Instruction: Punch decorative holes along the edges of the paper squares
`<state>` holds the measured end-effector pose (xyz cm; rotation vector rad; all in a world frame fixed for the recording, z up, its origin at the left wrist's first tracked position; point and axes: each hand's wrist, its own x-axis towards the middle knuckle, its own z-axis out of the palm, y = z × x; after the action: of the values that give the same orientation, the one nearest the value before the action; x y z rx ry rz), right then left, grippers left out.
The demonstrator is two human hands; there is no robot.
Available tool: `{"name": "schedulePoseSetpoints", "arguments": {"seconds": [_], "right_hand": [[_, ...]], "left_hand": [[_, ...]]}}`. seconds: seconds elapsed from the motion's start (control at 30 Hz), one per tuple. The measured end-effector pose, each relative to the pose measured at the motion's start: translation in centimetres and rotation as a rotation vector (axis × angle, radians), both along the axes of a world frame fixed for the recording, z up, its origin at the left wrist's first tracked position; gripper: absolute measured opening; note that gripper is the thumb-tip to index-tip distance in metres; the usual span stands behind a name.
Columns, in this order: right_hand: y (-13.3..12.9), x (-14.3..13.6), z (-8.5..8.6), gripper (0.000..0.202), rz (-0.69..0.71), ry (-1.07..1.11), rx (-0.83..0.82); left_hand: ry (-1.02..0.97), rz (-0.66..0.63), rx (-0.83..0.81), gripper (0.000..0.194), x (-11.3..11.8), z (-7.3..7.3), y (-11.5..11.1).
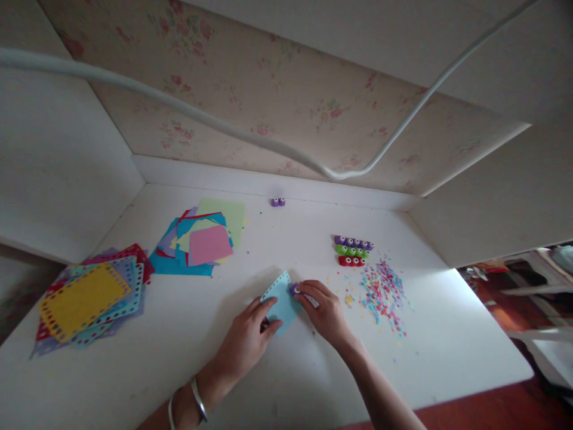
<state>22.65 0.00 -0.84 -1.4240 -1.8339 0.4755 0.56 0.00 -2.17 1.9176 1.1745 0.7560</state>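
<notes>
One blue sheet (285, 309) sits cornerwise in the near middle of the worktop (286, 388), my left hand (258, 322) gripping its left side between thumb and fingers. My right hand (320, 304) pinches a purple punch (293, 289) at the right edge, by the far corner. Holes line the far-left edge. For clean work, I judge, I should seat the border squarely in the slot, to one depth, and squeeze straight down; a twist could tear the paper. The left hand is best kept firm near the punch, since so thin a sheet may buckle. Even steps would match the yellow card (87, 298) at left, holed along its edges.
</notes>
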Motion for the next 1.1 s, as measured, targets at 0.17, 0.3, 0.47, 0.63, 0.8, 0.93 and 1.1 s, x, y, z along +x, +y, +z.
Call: {"name": "schedulePoseSetpoints", "arguments": {"seconds": [0.17, 0.3, 0.47, 0.63, 0.8, 0.93, 1.1], "right_hand": [[-0.5, 0.1, -0.6, 0.021, 0.003, -0.062, 0.07], [-0.6, 0.0, -0.2, 0.028, 0.014, -0.093, 0.123], [-0.7, 0.0, -0.4, 0.032, 0.005, -0.146, 0.144], [-1.0, 0.2, -1.1, 0.033, -0.01, -0.137, 0.12], [-1.0, 0.3, -0.7, 0.038, 0.022, -0.14, 0.109], [-0.8, 0.1, -0.5, 0.041, 0.036, -0.143, 0.104], [-0.8, 0.2, -1.1, 0.043, 0.043, -0.139, 0.113]], "left_hand": [[0.251, -0.022, 0.156, 0.039, 0.6, 0.0, -0.6], [0.376, -0.032, 0.265, 0.039, 1.2, 0.0, -1.4], [0.417, -0.023, 0.293, 0.039, 1.5, 0.0, -1.8], [0.44, -0.008, 0.311, 0.037, 1.5, 0.0, -1.8], [0.451, -0.02, 0.271, 0.035, 1.6, 0.2, -1.8], [0.441, -0.023, 0.241, 0.035, 1.7, 0.3, -1.8], [0.431, -0.015, 0.226, 0.034, 1.8, 0.4, -1.8]]}}
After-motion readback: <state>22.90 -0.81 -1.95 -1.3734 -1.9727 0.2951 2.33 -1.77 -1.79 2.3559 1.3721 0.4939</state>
